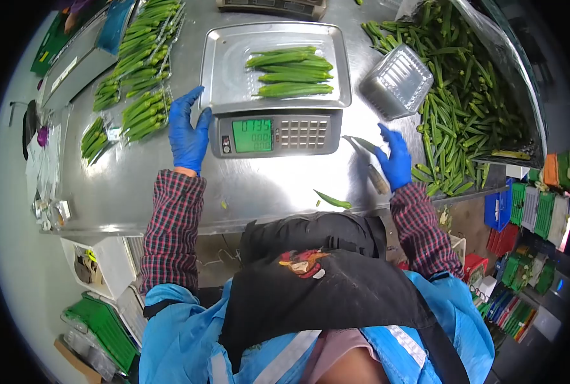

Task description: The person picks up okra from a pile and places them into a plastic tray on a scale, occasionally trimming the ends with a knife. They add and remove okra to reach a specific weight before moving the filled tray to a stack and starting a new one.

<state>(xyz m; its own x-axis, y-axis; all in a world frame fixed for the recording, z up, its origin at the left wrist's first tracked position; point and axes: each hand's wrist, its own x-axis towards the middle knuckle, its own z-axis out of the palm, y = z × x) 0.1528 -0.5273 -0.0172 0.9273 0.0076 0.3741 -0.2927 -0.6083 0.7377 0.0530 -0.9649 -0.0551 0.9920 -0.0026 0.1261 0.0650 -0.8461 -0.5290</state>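
Note:
My left hand (190, 133), in a blue glove, is open at the left side of the digital scale (277, 136), its fingertips at the edge of the metal weighing pan (224, 67). A row of several green okra pods (294, 72) lies in the pan, seemingly on a clear tray; the display is lit green. Right of the scale, my gloved right hand (397, 159) has a single okra pod (362, 143) at its thumb and fingers; part of the grip is hidden. Below that pod is a tan, narrow object (378, 179) I cannot make out. Another okra pod (332, 200) lies near the table's front edge.
A large heap of loose okra (458, 96) spills from a bag at the right. Clear plastic trays (397, 82) stand beside it. Packed okra (147, 45) lines the left of the steel table (234, 192). A second device (272, 8) sits at the back.

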